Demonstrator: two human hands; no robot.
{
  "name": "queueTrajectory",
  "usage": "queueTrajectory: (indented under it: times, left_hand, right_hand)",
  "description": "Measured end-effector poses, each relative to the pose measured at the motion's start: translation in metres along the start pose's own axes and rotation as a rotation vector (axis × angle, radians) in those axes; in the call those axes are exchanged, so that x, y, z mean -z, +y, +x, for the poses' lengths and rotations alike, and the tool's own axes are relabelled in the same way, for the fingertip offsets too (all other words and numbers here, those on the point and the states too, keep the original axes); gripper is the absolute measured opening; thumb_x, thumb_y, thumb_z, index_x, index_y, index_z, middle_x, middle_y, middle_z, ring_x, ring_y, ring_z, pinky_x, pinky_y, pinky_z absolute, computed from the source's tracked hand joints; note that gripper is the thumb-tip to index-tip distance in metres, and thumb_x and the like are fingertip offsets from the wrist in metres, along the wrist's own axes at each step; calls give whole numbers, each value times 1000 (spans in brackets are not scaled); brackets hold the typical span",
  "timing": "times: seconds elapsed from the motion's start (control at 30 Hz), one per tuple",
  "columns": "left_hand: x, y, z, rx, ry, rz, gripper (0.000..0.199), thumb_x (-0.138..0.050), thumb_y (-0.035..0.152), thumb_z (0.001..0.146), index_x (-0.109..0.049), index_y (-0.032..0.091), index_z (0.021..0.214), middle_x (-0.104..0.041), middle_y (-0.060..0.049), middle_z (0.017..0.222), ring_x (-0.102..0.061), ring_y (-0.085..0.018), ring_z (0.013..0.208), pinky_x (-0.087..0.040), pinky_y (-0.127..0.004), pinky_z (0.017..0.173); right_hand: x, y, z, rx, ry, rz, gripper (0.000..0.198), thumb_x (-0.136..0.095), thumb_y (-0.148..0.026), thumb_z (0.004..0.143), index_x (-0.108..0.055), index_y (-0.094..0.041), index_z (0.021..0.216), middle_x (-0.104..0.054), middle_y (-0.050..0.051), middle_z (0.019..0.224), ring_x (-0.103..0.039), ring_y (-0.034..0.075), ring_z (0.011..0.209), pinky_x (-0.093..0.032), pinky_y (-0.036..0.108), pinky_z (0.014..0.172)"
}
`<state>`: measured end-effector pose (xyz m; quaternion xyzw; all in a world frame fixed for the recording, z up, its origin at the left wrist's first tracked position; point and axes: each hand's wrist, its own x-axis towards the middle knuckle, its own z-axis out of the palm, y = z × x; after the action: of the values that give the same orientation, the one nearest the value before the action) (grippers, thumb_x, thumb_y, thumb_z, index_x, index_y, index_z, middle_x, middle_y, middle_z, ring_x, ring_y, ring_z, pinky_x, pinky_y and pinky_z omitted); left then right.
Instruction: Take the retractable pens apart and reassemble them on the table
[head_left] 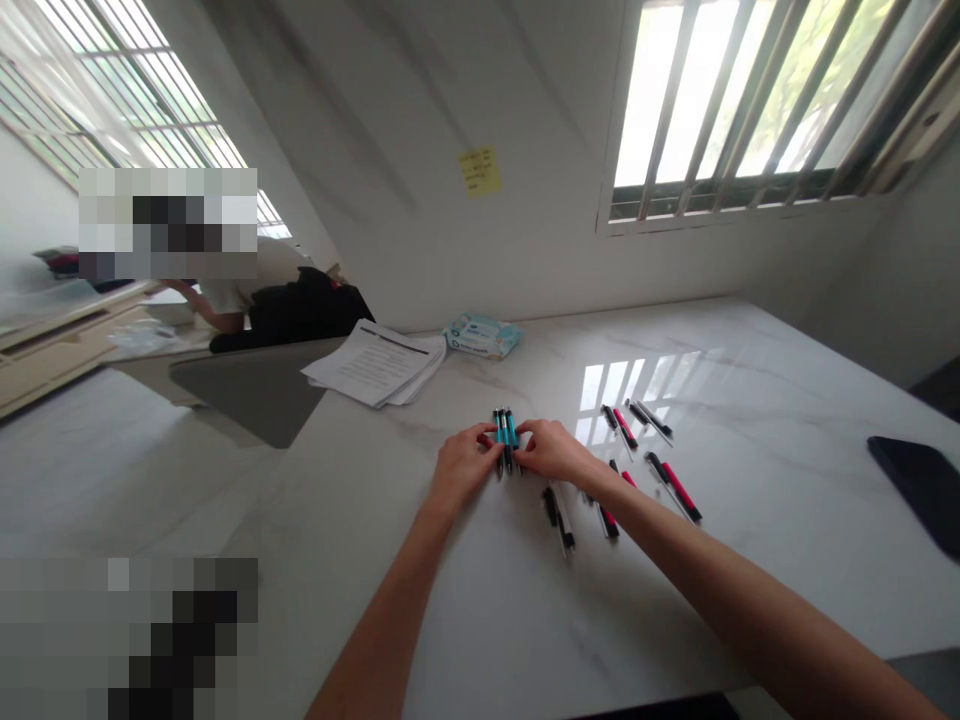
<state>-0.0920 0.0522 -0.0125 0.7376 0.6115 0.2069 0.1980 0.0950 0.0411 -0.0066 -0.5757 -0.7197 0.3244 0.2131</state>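
Observation:
Three blue-and-black pens [506,432] lie side by side on the white marbled table [360,560], tips toward me. My left hand [466,462] presses its fingers against their left side. From the right, my right hand [551,450] closes its fingers on the same pens, so the row sits between both hands. Just below my right hand is a group of black and white pen parts [559,518]. Red and black pen parts [607,518] lie partly hidden under my right forearm. Farther right are more red and black parts [675,487].
Behind my hands lie a stack of printed sheets [379,362] and a blue wipes packet [482,337]. More pen parts [621,427] rest toward the window. A dark phone [916,490] is at the right edge. Another person [277,290] sits at the far left, beyond a grey chair back [247,385].

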Motion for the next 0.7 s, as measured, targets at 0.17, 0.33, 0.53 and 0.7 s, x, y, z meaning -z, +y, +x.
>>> queueTrajectory:
  times: [0.17,0.33,0.53,0.7]
  left_hand:
    - [-1,-2,1,9,1,14,31,-65,33,87,-77,25,114,-80,-5,91,-73,-23,76,-48,-30,71]
    - [-2,-4,1,-2,19,-16,32,-68,33,85,-76,26,115,-80,-3,91,-73,-22,75,-49,-30,73]
    - [-2,-4,1,-12,31,-52,31,-68,29,85,-77,25,115,-81,-5,96,-73,-22,76,-51,-30,74]
    - [-4,-5,1,-48,22,-42,27,-66,27,87,-79,24,110,-81,-6,101,-73,-21,83,-52,-30,81]
  right_hand:
    - [-2,0,0,40,7,-60,32,-67,-25,85,-77,-22,115,-79,5,83,-72,22,79,-46,26,69]
    - [-11,2,1,74,56,-51,51,-72,-28,82,-66,-20,132,-78,5,84,-71,23,81,-46,27,70]
    - [-12,7,2,86,84,-86,46,-63,-15,84,-70,-23,129,-79,5,90,-72,23,88,-46,28,76]
    - [-11,9,3,84,70,-118,35,-63,-19,87,-76,-23,119,-80,6,98,-73,23,93,-47,26,79]
